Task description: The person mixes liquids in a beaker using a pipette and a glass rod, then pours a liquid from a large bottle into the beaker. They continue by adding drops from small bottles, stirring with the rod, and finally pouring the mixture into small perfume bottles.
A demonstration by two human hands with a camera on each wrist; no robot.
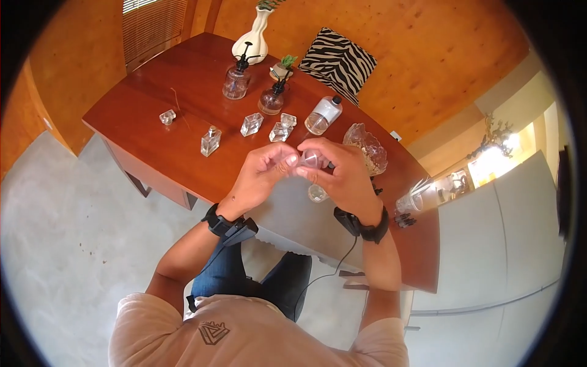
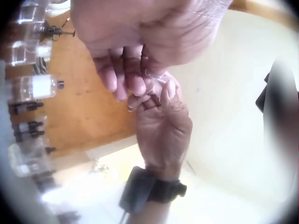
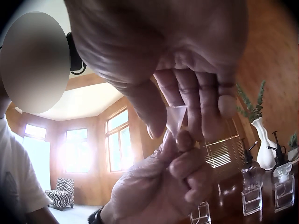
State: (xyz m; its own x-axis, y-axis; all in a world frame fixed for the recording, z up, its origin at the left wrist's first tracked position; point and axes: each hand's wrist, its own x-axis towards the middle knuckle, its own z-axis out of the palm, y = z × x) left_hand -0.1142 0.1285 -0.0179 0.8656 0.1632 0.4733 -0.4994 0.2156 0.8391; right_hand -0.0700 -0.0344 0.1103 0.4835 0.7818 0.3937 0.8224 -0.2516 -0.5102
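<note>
Over the near edge of the table, both hands meet at a small clear funnel (image 3: 176, 117). My right hand (image 1: 341, 174) holds its wide cone between thumb and fingers. Below, the thumb and fingertips of my left hand (image 1: 264, 174) pinch the narrow end, as the right wrist view shows. In the left wrist view the fingers hide most of the funnel. Beyond the hands stand two square glass bottles (image 1: 251, 125) (image 1: 280, 132) and a clear bottle with a white label and black cap (image 1: 323, 115).
On the wooden table (image 1: 165, 73), another glass bottle (image 1: 211, 142) and a glass stopper (image 1: 167, 117) are at left. Two spray bottles (image 1: 236, 83) (image 1: 271, 98) and a white vase (image 1: 251, 44) stand behind. A crystal bowl (image 1: 367, 147) sits at right, near several dark droppers (image 1: 405, 220).
</note>
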